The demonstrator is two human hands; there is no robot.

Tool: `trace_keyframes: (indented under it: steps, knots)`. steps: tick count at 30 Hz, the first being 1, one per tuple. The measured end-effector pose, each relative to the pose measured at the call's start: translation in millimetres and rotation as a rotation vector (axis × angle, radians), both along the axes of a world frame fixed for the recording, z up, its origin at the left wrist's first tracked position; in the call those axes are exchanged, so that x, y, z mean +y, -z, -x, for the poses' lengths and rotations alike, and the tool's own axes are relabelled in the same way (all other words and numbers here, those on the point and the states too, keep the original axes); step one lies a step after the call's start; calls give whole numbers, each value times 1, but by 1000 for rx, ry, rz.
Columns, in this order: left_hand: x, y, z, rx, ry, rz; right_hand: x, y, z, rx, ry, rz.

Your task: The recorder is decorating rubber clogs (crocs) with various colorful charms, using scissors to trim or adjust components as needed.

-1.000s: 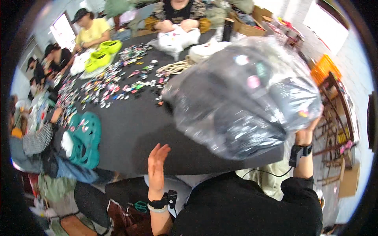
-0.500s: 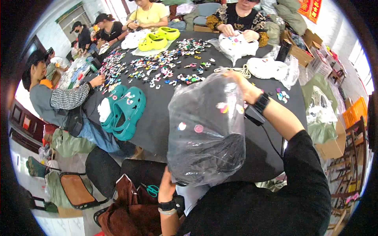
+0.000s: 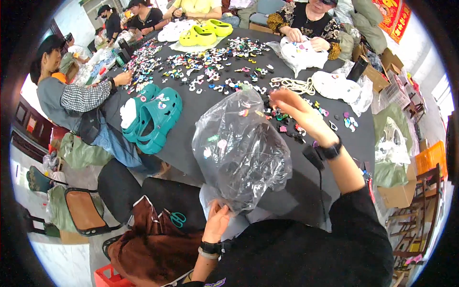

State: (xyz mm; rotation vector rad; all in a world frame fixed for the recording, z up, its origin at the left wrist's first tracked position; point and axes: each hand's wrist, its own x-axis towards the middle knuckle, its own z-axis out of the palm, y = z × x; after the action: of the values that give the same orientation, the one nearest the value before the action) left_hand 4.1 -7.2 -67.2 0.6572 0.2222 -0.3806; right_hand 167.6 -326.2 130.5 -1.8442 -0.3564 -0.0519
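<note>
A clear plastic bag (image 3: 241,153) hangs puffed out over the table's near edge, with small coloured charms showing through it; whatever else it holds is hard to make out against the dark background. At its lower edge my left hand (image 3: 217,222) is closed on the plastic. Beyond the bag's upper right side is my right hand (image 3: 299,112), its fingers stretched out and seemingly off the plastic. Loose shoe charms (image 3: 296,131) lie on the table below that hand. To the left of the bag sits a pair of teal clogs (image 3: 160,119).
Charms in heaps (image 3: 205,67) spread over the black table (image 3: 186,107). Lime clogs (image 3: 205,33), white cord (image 3: 294,86) and white bagged clogs (image 3: 334,87) lie farther back. Several people work around it. A chair with brown cloth and teal scissors (image 3: 176,219) stands lower left.
My right hand has let go of the bag's top and opened, just to its right. The bag has tilted and crumpled, and my left hand has come up slightly to the right with its lower edge.
</note>
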Motion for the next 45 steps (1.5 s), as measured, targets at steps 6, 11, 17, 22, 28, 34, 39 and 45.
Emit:
trace_keyframes:
  steps: [6, 11, 17, 22, 28, 34, 39, 45]
  knots:
    - [-10, -20, -20, -51, -55, 90, -17, -7, 112, 299, -581, 114]
    - [13, -23, -43, -264, 183, -390, 38, 36, 146, 44, -514, 303]
    - [18, -23, -33, -271, 196, -1048, 80, 50, 126, -301, -54, 659]
    - [7, -33, -24, -384, 54, -904, 98, 43, 114, -456, 61, 857]
    - [2, -30, -35, -410, 67, -811, 98, 43, 84, -377, -46, 1040]
    - [12, -11, -39, -312, 56, -790, 87, 41, 74, -401, -170, 1083]
    - [21, -33, -48, -223, -96, -318, 50, 23, 125, -445, -255, 980]
    - [30, -31, -90, -161, -156, -275, 22, 13, 166, -512, -304, 994]
